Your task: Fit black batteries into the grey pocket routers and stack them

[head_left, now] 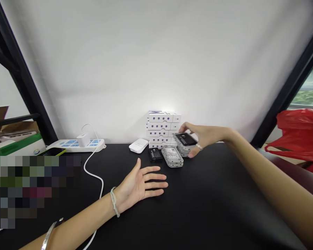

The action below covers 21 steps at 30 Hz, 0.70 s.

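My right hand (202, 137) grips an open-backed pocket Wi-Fi router (179, 140) by its edges, thumb nearest me. A black battery (185, 139) lies in its back. Directly beneath is at least one more grey-white router (183, 152), mostly hidden; whether the two touch I cannot tell. Just left of these, another open router (172, 157) lies on the table with a printed label inside. Beside it is a loose black battery (155, 155). My left hand (139, 184) is held palm sideways, fingers spread and holding nothing, nearer to me than the battery.
A stack of white boxes (160, 126) stands against the wall behind the routers. To its left lies a closed white device (138, 146). A power strip (99, 145) with a charger (83, 140) and white cable (94, 176) is left. A red bag (299, 135) sits right.
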Each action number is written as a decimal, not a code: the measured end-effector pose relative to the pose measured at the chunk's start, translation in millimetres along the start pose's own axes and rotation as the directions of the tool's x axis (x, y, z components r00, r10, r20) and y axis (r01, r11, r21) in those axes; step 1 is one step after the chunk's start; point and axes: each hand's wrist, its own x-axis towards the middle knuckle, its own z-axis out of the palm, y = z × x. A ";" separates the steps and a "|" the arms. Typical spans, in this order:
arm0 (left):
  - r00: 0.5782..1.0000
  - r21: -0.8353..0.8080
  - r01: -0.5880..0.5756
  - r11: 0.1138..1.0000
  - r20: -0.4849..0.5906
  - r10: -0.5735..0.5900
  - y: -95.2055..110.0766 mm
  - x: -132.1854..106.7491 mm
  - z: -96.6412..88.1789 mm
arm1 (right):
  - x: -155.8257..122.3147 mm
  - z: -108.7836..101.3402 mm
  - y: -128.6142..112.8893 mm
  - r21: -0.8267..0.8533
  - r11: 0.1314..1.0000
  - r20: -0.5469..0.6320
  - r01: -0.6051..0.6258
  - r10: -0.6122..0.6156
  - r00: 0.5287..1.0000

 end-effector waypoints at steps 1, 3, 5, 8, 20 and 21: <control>1.000 -0.027 -0.003 1.000 0.005 0.003 0.0 0.3 -0.3 | -3.6 1.2 -19.1 0.004 0.996 0.010 0.084 -0.084 0.996; 1.000 -0.078 -0.015 0.997 0.018 0.016 0.2 0.2 -0.2 | -5.4 13.5 -55.5 0.040 0.972 0.075 0.231 -0.234 0.969; 0.999 -0.108 -0.012 0.994 0.030 0.016 0.6 -0.4 0.0 | -0.2 34.2 -82.3 0.057 0.943 0.113 0.328 -0.332 0.936; 1.000 -0.124 0.000 0.992 0.031 0.003 1.8 0.1 -0.7 | 14.7 65.0 -97.5 0.076 0.903 0.075 0.424 -0.429 0.900; 0.988 0.002 -0.091 0.996 -0.127 0.091 0.9 -1.1 10.8 | 29.0 79.8 -91.5 0.166 0.891 -0.063 0.424 -0.419 0.906; 0.987 0.003 -0.082 0.997 -0.138 0.081 0.9 -1.1 10.5 | 29.1 80.8 -92.9 0.165 0.893 -0.072 0.418 -0.412 0.908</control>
